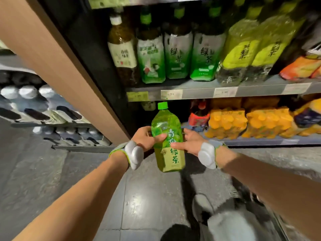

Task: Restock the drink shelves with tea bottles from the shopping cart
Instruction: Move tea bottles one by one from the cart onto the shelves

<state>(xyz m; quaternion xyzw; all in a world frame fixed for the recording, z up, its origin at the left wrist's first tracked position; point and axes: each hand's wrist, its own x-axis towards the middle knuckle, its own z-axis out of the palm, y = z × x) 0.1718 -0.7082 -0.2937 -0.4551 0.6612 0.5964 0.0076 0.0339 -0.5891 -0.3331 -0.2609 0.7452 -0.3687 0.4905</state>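
I hold a large green tea bottle [167,136] with a green cap upright in both hands, in front of the lower drink shelf [257,141]. My left hand [147,136] grips its left side and my right hand [187,141] grips its right side, thumbs across the label. Above it, the upper shelf [225,92] carries a row of big green tea bottles [177,54] and yellow-green bottles [243,49]. The bottle's cap sits just under the upper shelf's price rail. The shopping cart cannot be made out for sure.
A brown shelf-end panel [57,66] runs diagonally at the left, with canned goods [29,93] beyond it. Orange drink packs [243,122] and a red-capped bottle [199,115] fill the lower shelf at right. Grey tiled floor [139,197] lies below, with my shoe [203,204] on it.
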